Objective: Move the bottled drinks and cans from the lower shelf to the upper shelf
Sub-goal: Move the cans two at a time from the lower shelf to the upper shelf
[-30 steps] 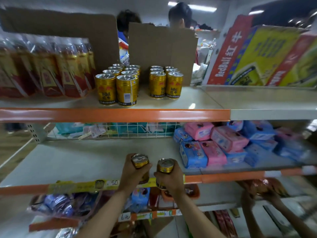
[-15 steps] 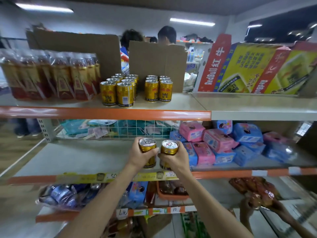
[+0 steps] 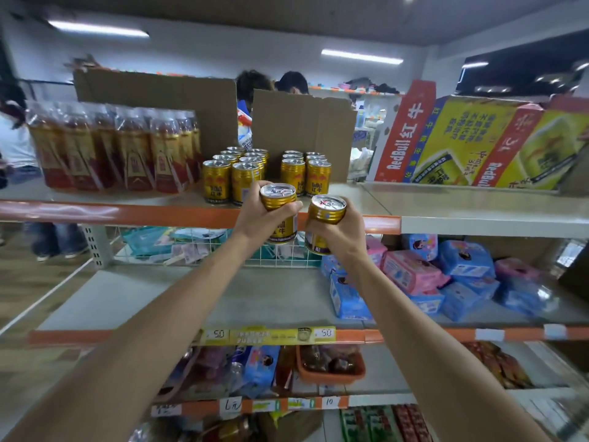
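My left hand (image 3: 258, 218) grips a gold can (image 3: 279, 212) and my right hand (image 3: 342, 232) grips a second gold can (image 3: 325, 215). Both cans are upright and held side by side just in front of the orange edge of the upper shelf (image 3: 127, 215). On that shelf stand two groups of matching gold cans, the left group (image 3: 234, 173) and the right group (image 3: 306, 172), with a shrink-wrapped pack of bottled drinks (image 3: 118, 148) to their left. The lower shelf (image 3: 191, 298) shows bare grey board under my arms.
Cardboard sheets (image 3: 302, 132) stand behind the cans. Red Bull cartons (image 3: 478, 141) lean on the upper shelf's right half. Pink and blue packets (image 3: 430, 279) are piled on the lower shelf's right side, a wire basket (image 3: 191, 250) at its back. People stand behind the shelving.
Both hands have risen with their cans from the lower shelf's front edge up to the upper shelf's edge. The view has tilted upward.
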The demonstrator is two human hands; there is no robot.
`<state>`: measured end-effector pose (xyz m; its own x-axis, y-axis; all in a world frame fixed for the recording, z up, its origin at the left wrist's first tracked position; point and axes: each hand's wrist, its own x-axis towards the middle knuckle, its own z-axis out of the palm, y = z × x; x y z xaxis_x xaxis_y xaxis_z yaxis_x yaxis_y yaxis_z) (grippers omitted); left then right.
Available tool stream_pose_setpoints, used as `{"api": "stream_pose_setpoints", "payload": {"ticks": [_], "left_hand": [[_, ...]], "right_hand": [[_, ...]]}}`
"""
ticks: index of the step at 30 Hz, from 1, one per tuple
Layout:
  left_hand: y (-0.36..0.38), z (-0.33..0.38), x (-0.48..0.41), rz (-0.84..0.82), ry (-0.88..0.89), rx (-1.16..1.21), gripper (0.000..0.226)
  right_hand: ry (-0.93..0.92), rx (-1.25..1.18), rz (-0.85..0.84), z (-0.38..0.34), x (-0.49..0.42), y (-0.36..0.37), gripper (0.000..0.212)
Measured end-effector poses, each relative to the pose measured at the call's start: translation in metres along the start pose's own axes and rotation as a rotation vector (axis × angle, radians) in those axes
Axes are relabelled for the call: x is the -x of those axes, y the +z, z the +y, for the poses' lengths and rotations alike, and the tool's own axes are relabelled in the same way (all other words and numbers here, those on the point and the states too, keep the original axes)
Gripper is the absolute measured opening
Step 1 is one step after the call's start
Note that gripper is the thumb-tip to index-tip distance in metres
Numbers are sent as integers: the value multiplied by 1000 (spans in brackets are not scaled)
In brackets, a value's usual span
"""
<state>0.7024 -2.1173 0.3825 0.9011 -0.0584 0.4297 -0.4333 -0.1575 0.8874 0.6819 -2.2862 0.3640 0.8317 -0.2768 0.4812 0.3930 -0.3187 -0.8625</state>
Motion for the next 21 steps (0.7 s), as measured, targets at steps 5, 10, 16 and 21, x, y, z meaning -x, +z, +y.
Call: {"api": "stream_pose_setpoints", "payload": {"ticks": [5,10,16,21], "left_hand": [[0,7,-32,5,-12,15,81],[6,2,-64,27,-22,12,82],[18,-14,-94,29,-23,-31,81],[29,-19,-113,47,-17,-44,81]], "right_hand": [[21,-70,23,-10,-30,9,59],[41,-113,37,-13,-57,15,59],[24,-100,43,-4,-88,17,62],[42,-71,23,15,-117,18,66]]}}
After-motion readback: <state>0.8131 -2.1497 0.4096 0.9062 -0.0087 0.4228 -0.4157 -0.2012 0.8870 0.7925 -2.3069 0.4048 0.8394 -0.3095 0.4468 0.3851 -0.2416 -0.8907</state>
